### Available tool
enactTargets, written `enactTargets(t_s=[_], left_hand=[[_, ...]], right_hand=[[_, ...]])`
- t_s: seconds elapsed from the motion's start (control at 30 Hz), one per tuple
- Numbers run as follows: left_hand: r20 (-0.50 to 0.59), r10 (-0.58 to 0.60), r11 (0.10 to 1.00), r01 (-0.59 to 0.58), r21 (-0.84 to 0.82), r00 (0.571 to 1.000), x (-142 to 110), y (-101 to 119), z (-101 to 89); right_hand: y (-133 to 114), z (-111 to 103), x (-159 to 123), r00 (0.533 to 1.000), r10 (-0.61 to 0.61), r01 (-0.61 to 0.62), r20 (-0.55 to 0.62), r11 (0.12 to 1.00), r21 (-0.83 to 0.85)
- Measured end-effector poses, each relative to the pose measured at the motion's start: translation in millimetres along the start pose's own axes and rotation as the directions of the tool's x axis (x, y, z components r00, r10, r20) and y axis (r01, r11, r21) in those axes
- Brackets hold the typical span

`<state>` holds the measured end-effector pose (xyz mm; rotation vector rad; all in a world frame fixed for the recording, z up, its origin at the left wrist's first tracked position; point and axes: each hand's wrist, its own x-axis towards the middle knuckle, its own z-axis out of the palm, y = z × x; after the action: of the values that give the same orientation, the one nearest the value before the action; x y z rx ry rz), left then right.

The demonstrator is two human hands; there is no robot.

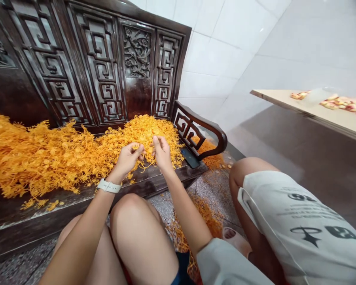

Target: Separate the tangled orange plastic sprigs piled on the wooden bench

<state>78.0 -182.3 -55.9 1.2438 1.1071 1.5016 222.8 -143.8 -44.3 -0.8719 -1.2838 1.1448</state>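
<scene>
A long heap of orange, branching, plastic-looking pieces (68, 154) covers the seat of a dark carved wooden bench (136, 95). Over the front of its right end, my left hand (129, 157) pinches an orange branching piece (135, 147) between thumb and fingers. A pale watch is strapped round that wrist. Just to the right, close by but apart, my right hand (162, 153) has its thumb and fingers pressed together. Whatever lies in that pinch is too small to make out. Thin orange strands hang over the seat edge below both hands.
A dark phone (190, 158) lies by the bench's curved armrest (216, 134). Orange strands (201, 217) are scattered over the speckled floor. Another person's knee and pale printed clothing (302, 221) are close on the right. Behind, a tabletop (314, 109) holds red-and-yellow pieces.
</scene>
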Motion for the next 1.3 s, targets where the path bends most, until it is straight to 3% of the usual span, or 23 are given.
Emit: enactTargets(t_s=[0.17,0.3,0.5,0.63,0.73,0.9,1.0,1.1,1.17,1.2,1.23,1.27,1.3], left_hand=[[-0.015,0.049,0.999,-0.049,0.019,0.999,0.4,-3.8,1.3],[-0.089,0.040,0.997,-0.034,0.070,0.995,1.8,-10.0,1.1],[-0.023,0.053,0.981,-0.048,0.187,0.998,-2.9,-11.6,4.8],[0.037,0.088,0.975,-0.093,0.203,0.995,-6.2,-7.7,12.5],[0.012,0.132,0.963,-0.131,0.234,0.991,-5.2,-8.5,15.5],[-0.080,0.153,0.964,-0.131,0.230,0.985,-0.3,-14.1,11.9],[-0.138,0.166,0.965,-0.132,0.225,0.977,1.4,-13.5,7.5],[-0.199,0.195,0.954,-0.139,0.266,0.960,6.0,-12.7,0.6],[-0.263,0.213,0.955,-0.144,0.259,0.941,13.1,-14.1,-8.1],[-0.326,0.208,0.964,-0.137,0.227,0.922,17.9,-15.2,-14.3],[-0.402,0.179,0.978,-0.117,0.173,0.898,22.8,-16.2,-21.7],[-0.476,0.125,0.991,-0.087,0.100,0.871,27.6,-16.8,-29.9],[-0.528,0.055,0.998,-0.056,0.015,0.848,31.6,-16.8,-38.5]], right_hand=[[4.8,-0.8,-12.3,0.998,0.002,-0.006,0.063,0.998,0.056],[9.6,1.4,-30.6,1.000,0.008,-0.008,0.003,0.991,0.133],[20.7,-1.9,-45.5,0.998,-0.036,0.038,-0.050,0.998,0.042],[20.9,-5.1,-45.1,0.993,0.030,-0.012,-0.113,0.988,0.157],[17.7,-5.8,-46.6,0.988,0.068,-0.039,-0.140,0.979,0.198],[12.6,-6.9,-51.0,0.995,0.042,-0.030,-0.094,0.991,0.128],[10.1,-7.9,-50.8,0.991,0.119,-0.108,-0.056,0.979,0.173],[4.4,-5.2,-57.6,0.968,0.230,-0.250,0.101,0.923,0.293],[-4.1,1.0,-70.5,0.949,0.202,-0.272,0.241,0.913,0.304],[-10.5,5.3,-79.0,0.917,0.151,-0.265,0.368,0.922,0.282],[-18.5,10.2,-88.2,0.826,0.077,-0.257,0.558,0.933,0.252],[-28.1,14.9,-97.2,0.628,-0.017,-0.257,0.778,0.939,0.228],[-38.8,19.1,-105.2,0.305,-0.115,-0.262,0.945,0.944,0.200]])
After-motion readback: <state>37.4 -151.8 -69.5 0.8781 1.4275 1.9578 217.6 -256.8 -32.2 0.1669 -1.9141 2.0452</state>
